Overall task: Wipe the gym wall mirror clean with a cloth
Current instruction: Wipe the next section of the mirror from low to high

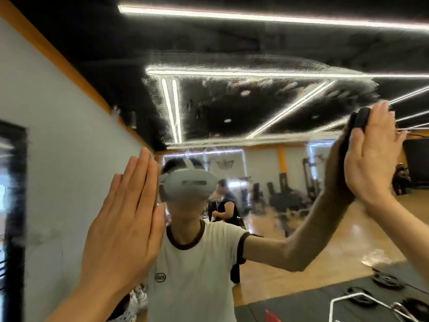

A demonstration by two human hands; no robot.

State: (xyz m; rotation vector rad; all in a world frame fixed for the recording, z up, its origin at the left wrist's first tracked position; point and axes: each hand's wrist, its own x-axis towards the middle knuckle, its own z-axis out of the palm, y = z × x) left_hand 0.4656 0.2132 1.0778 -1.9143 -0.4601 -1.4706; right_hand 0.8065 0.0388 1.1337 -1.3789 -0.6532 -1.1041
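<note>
Black cloth (361, 118) pressed flat on mirror (267, 105) under our straight-fingered right hand (371, 156); left hand (125, 231) flat, holding nothing. Mid-wipe; next, wet streaks beside the cloth.

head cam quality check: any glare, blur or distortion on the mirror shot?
Head view: ceiling light strips glare as bright streaks in the mirror; a wet smeared patch ripples the reflection; the reflected gym background is soft; wide-angle bends the wall edge at left. Left hand is sharp, flat and open; right hand presses the dark cloth to the glass.
</note>
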